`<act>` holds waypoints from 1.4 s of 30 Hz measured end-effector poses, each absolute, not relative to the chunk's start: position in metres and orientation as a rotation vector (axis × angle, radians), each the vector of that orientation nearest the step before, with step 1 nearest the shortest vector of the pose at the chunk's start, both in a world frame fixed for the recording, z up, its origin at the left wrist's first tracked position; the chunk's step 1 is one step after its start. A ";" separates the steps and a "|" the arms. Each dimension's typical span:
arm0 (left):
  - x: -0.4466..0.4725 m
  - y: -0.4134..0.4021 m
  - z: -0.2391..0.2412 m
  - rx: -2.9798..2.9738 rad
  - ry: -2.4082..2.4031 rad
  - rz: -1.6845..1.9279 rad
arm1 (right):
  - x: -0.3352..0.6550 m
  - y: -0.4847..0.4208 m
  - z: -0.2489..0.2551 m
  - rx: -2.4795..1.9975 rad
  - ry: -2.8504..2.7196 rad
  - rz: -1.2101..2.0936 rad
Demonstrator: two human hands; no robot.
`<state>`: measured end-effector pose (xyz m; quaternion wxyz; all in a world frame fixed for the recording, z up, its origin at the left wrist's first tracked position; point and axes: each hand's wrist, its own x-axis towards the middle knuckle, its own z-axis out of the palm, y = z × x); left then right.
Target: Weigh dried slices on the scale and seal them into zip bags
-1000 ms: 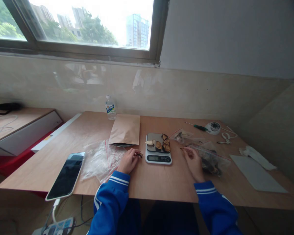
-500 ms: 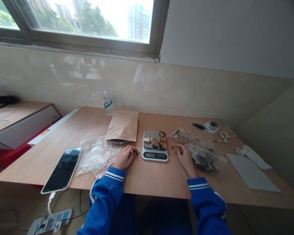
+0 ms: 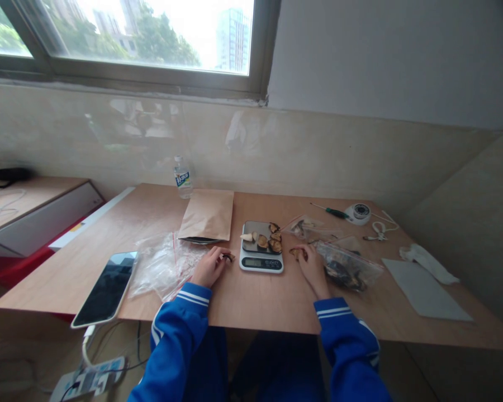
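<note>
pinching with left hand [image 3: 208,268] fingers a dark shrivelled chip [image 3: 227,257], right hand [image 3: 313,268] fingers a tan slice [image 3: 295,253].

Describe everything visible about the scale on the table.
The scale is a flat rectangular digital unit: white body, grey metallic-looking platform, display strip facing the person. It lies level on the wooden table between the left hand and the right hand, neither touching it. Several dark brown slices and one pale piece rest on its platform.
</note>
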<state>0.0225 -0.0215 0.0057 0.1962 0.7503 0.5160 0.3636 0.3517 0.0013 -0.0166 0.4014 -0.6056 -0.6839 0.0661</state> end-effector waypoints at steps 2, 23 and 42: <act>0.024 -0.021 0.006 2.046 1.443 1.065 | 0.351 0.002 -0.017 -1.528 -1.725 0.168; 0.104 0.045 0.037 2.249 1.408 1.108 | 0.348 0.001 -0.015 -1.528 -1.689 0.258; 0.029 -0.011 0.017 1.662 1.784 1.458 | 0.350 0.000 -0.016 -1.516 -1.692 0.243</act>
